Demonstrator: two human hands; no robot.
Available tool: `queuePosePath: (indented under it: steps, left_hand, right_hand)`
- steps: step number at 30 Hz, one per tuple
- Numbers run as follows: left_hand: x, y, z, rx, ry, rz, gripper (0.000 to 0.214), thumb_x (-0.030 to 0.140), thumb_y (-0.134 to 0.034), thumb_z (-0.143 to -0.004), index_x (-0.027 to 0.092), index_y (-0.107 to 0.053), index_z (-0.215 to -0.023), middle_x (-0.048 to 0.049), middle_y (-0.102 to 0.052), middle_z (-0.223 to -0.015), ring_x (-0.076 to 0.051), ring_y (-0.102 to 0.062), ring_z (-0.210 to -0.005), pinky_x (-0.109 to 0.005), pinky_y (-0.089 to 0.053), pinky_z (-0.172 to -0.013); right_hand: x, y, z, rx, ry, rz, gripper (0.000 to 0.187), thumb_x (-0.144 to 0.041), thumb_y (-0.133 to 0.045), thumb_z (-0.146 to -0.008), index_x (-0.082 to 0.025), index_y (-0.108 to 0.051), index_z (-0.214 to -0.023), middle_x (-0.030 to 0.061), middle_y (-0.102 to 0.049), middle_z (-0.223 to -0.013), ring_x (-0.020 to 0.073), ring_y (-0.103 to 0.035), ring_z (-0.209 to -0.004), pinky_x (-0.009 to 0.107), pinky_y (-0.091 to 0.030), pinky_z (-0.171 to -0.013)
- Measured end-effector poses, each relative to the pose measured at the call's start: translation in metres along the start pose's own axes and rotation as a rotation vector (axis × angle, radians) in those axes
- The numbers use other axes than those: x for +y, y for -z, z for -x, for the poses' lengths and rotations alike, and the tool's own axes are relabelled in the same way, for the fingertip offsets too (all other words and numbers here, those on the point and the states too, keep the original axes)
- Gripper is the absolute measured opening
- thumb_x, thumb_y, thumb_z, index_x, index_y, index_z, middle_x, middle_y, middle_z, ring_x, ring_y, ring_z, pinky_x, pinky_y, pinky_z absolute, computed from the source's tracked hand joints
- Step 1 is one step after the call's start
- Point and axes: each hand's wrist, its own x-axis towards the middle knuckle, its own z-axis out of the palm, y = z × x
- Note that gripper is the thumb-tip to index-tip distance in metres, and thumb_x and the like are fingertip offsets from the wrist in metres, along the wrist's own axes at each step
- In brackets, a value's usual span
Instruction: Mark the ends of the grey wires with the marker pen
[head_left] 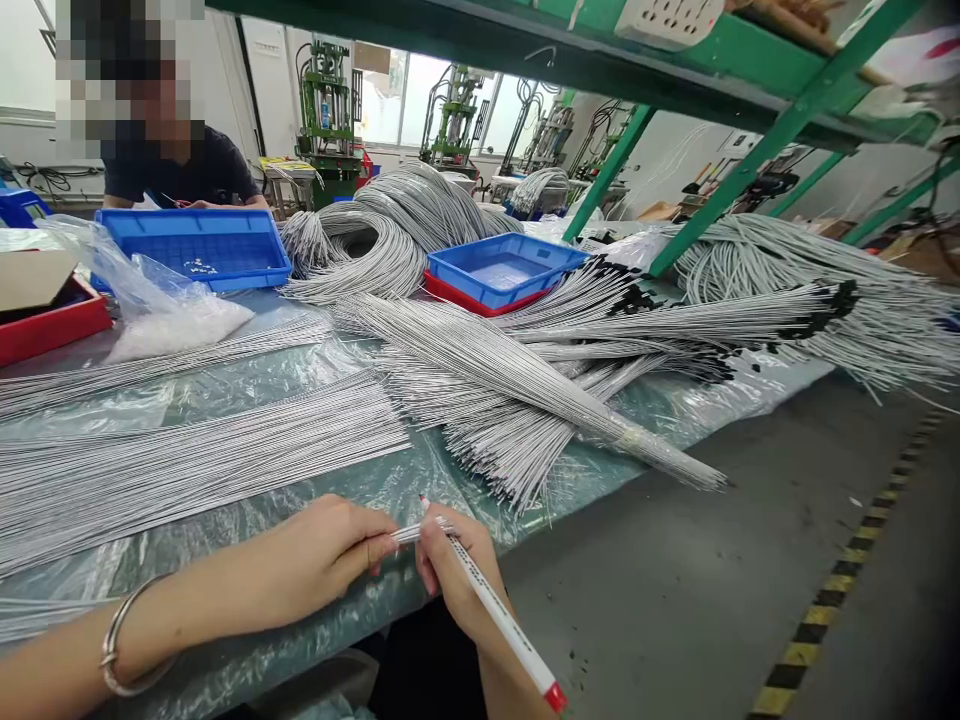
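Near the front edge of the table, my left hand [334, 550] pinches a few thin white wires [409, 533] between thumb and fingers. Those wires run across to my right hand [457, 565], whose fingers are closed around their other end. A white marker pen [499, 612] with a red end also rests in my right hand, its uncapped-looking tip pointing up past the thumb. Beyond my left hand lies a flat spread of long grey-white wires [225, 450]. Past my right hand a tied bundle of wires [510, 375] lies slantwise over other bundles.
Coiled wires [375, 250] and a blue tray [506, 268] on a red one stand farther back. A larger blue tray [195, 245], a plastic bag [180, 315] and a red box [56, 325] are at left. Across the table sits a person [180, 165]. A green shelf frame [720, 200] crosses overhead.
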Motion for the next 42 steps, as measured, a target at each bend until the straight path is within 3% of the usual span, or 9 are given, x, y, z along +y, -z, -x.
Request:
queuePosePath:
  steps: [3,6,10,14,18,21,26,31,42]
  left_hand:
    - [-0.005,-0.002,-0.002,0.066,-0.088,-0.115,0.034,0.033,-0.034,-0.102,0.022,-0.064,-0.092,-0.0018,-0.061,-0.088,-0.014,-0.055,-0.078,-0.024,-0.037,-0.071]
    - [-0.004,-0.002,-0.001,0.060,-0.115,-0.100,0.028,0.024,-0.035,-0.101,0.024,-0.064,-0.102,0.0006,-0.064,-0.082,-0.012,-0.056,-0.072,-0.022,-0.036,-0.067]
    - [0.002,-0.002,0.001,0.116,0.014,-0.174,0.026,0.029,-0.039,-0.099,0.020,-0.063,-0.094,0.0006,-0.059,-0.069,-0.013,-0.051,-0.063,-0.024,-0.031,-0.060]
    - [0.005,0.000,0.001,0.158,0.034,-0.068,0.024,0.029,-0.047,-0.095,0.017,-0.065,-0.084,0.0004,-0.058,-0.069,-0.011,-0.048,-0.063,-0.023,-0.032,-0.060]
    - [0.003,0.003,0.001,0.034,0.079,0.134,0.031,0.034,-0.046,-0.095,0.017,-0.063,-0.076,0.0028,-0.045,-0.060,-0.010,-0.034,-0.054,-0.024,-0.027,-0.051]
    - [0.003,0.002,0.001,0.064,0.041,0.029,0.034,0.033,-0.045,-0.096,0.016,-0.056,-0.069,0.0029,-0.046,-0.060,-0.009,-0.036,-0.055,-0.024,-0.027,-0.054]
    - [0.005,0.000,0.002,0.124,0.018,-0.093,0.031,0.034,-0.048,-0.095,0.017,-0.061,-0.073,0.0019,-0.054,-0.066,-0.010,-0.043,-0.060,-0.024,-0.029,-0.059]
    - [0.007,0.006,0.000,0.058,0.016,-0.083,0.039,0.036,-0.042,-0.098,0.016,-0.047,-0.064,0.0042,-0.036,-0.056,-0.009,-0.030,-0.053,-0.025,-0.024,-0.053]
    - [0.004,0.010,-0.004,0.041,-0.009,-0.105,0.038,0.033,-0.041,-0.098,0.017,-0.042,-0.063,0.0040,-0.038,-0.053,-0.008,-0.031,-0.049,-0.026,-0.021,-0.050]
  right_hand:
    - [-0.001,-0.004,-0.003,-0.012,-0.006,0.004,0.054,-0.054,-0.040,-0.097,-0.020,-0.040,-0.054,-0.0065,-0.043,-0.042,0.0073,-0.041,-0.040,0.032,-0.042,-0.097]
    - [0.002,-0.001,-0.006,-0.042,0.014,0.018,0.054,-0.056,-0.039,-0.096,-0.020,-0.041,-0.055,-0.0062,-0.044,-0.042,0.0081,-0.042,-0.040,0.032,-0.044,-0.094]
    - [0.002,0.005,-0.007,-0.076,-0.003,0.023,0.051,-0.054,-0.041,-0.096,-0.020,-0.043,-0.058,-0.0041,-0.047,-0.044,0.0096,-0.044,-0.042,0.026,-0.047,-0.068]
    - [0.000,0.007,-0.008,-0.135,-0.041,-0.037,0.047,-0.058,-0.045,-0.093,-0.021,-0.045,-0.064,-0.0039,-0.046,-0.044,0.0101,-0.040,-0.040,0.022,-0.032,-0.043]
    - [-0.002,0.006,-0.010,-0.150,-0.028,0.022,0.049,-0.058,-0.042,-0.094,-0.021,-0.044,-0.062,-0.0043,-0.046,-0.043,0.0101,-0.040,-0.040,0.024,-0.039,-0.051]
    - [-0.004,0.004,-0.011,-0.112,-0.018,0.067,0.053,-0.054,-0.039,-0.097,-0.021,-0.040,-0.056,-0.0048,-0.044,-0.042,0.0093,-0.041,-0.040,0.027,-0.045,-0.064]
    - [-0.007,0.003,-0.012,-0.107,-0.041,0.066,0.050,-0.053,-0.042,-0.096,-0.021,-0.041,-0.057,-0.0042,-0.045,-0.042,0.0101,-0.041,-0.040,0.025,-0.034,-0.047]
    - [-0.004,0.007,-0.014,-0.153,-0.030,-0.015,0.049,-0.056,-0.041,-0.095,-0.021,-0.041,-0.061,-0.0046,-0.043,-0.044,0.0101,-0.041,-0.041,0.024,-0.040,-0.051]
    - [0.000,0.008,-0.023,-0.173,-0.015,-0.024,0.050,-0.062,-0.043,-0.092,-0.022,-0.041,-0.062,-0.0052,-0.040,-0.043,0.0096,-0.035,-0.039,0.023,-0.030,-0.043]
